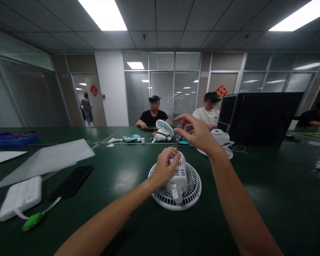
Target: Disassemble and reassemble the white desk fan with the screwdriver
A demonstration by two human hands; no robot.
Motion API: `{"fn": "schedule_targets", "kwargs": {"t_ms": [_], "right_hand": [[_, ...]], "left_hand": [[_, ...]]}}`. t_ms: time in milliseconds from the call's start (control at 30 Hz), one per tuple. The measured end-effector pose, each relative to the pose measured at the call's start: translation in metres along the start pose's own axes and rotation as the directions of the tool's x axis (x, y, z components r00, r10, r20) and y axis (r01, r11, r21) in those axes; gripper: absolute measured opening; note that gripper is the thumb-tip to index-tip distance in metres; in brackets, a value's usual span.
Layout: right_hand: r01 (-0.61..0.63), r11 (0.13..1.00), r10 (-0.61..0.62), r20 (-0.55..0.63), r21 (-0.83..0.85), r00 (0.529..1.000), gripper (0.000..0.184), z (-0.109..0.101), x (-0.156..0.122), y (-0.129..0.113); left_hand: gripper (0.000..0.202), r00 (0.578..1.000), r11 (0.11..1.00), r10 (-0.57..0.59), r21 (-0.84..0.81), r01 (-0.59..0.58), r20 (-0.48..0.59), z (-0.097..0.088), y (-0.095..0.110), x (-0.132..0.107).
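Note:
A small white fan (pixel 179 186) lies face down on the green table (pixel 269 199), its round grille flat and its motor housing pointing up. My left hand (pixel 165 166) is closed around the top of the motor housing. My right hand (pixel 196 134) is raised just above it, fingers pinched on the handle of a thin screwdriver (pixel 177 141) whose shaft points down at the housing.
A black phone (pixel 71 182), a white box (pixel 20 197) and a green-handled tool (pixel 33 220) lie at the left, with plastic sheets (pixel 48 156) behind. Two people sit across the table with other white fans (pixel 164 131). A dark monitor (pixel 258 119) stands at the right.

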State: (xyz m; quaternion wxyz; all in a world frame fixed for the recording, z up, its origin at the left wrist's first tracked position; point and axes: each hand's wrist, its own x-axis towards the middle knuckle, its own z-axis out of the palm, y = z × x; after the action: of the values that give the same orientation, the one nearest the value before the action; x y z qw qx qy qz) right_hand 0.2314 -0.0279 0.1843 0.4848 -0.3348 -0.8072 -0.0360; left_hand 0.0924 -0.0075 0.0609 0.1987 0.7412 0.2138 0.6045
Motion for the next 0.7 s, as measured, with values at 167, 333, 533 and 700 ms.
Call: {"fn": "schedule_targets", "kwargs": {"t_ms": [167,333,533,700], "right_hand": [[-0.005,0.999,0.002,0.057,0.054,0.998,0.020,0.0007,-0.0005,-0.0026],[0.002,0.995,-0.006,0.043,0.103,0.999,0.018,-0.0011,-0.0015,-0.0049],[0.011,1.000,-0.011,0.004,0.007,1.000,0.019,0.0005,-0.0005,-0.0038],[0.011,1.000,-0.012,0.033,0.027,0.999,0.020,-0.0009,-0.0008,-0.0074]], "left_hand": [[0.022,1.000,1.000,0.007,-0.005,-0.007,-0.003,0.0007,-0.0009,0.0001],[0.023,1.000,1.000,0.007,0.005,-0.007,-0.001,0.0001,-0.0009,0.0000],[0.023,1.000,1.000,0.005,0.008,-0.005,0.001,-0.0004,0.0000,-0.0001],[0.024,1.000,1.000,0.006,0.020,-0.006,0.003,0.0000,-0.0008,0.0000]]}}
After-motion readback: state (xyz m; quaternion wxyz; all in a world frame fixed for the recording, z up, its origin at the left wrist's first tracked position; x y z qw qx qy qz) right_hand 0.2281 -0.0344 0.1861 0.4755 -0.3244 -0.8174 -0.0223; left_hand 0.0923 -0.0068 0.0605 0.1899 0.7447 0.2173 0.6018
